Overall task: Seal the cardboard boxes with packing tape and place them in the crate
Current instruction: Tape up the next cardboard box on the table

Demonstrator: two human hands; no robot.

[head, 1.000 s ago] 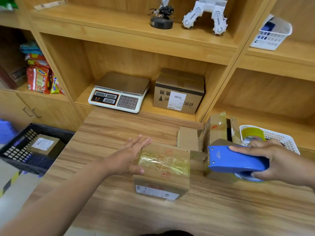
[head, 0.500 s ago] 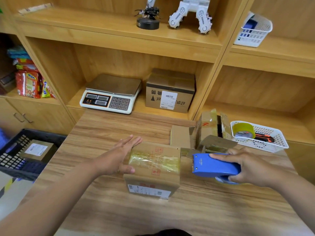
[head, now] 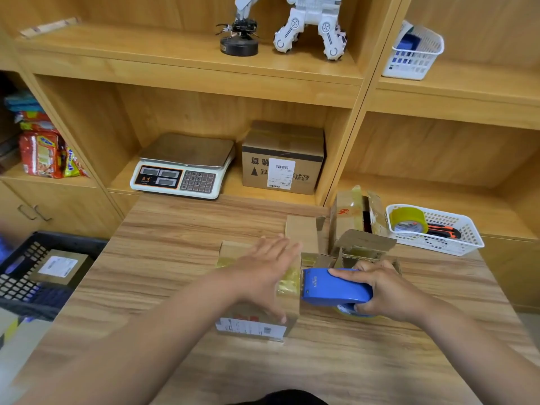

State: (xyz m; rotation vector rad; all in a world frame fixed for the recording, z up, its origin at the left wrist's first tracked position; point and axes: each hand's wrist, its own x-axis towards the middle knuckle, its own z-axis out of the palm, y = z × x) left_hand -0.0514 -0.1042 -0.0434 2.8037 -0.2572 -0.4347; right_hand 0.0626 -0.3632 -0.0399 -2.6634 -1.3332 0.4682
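Cardboard box point(head: 257, 327) sits near the middle of the tabletop point(head: 175, 258), its top seam shiny with yellowish tape point(head: 287, 283). The left hand point(head: 263, 270) lies flat on the lid, fingers point(head: 280, 247) straight and pressing down. The right hand point(head: 388, 290), just right of the box, has its fingers curled round the blue tape dispenser point(head: 330, 287), whose front meets the box's right top edge. Small and probably light, the box would likely skate on the smooth wood unless pinned — stiff at the corners, softer mid-flap. It is best taken by two opposite side walls, not the slick taped top, for the carry to the black crate point(head: 17, 285) off the tabletop's left edge.
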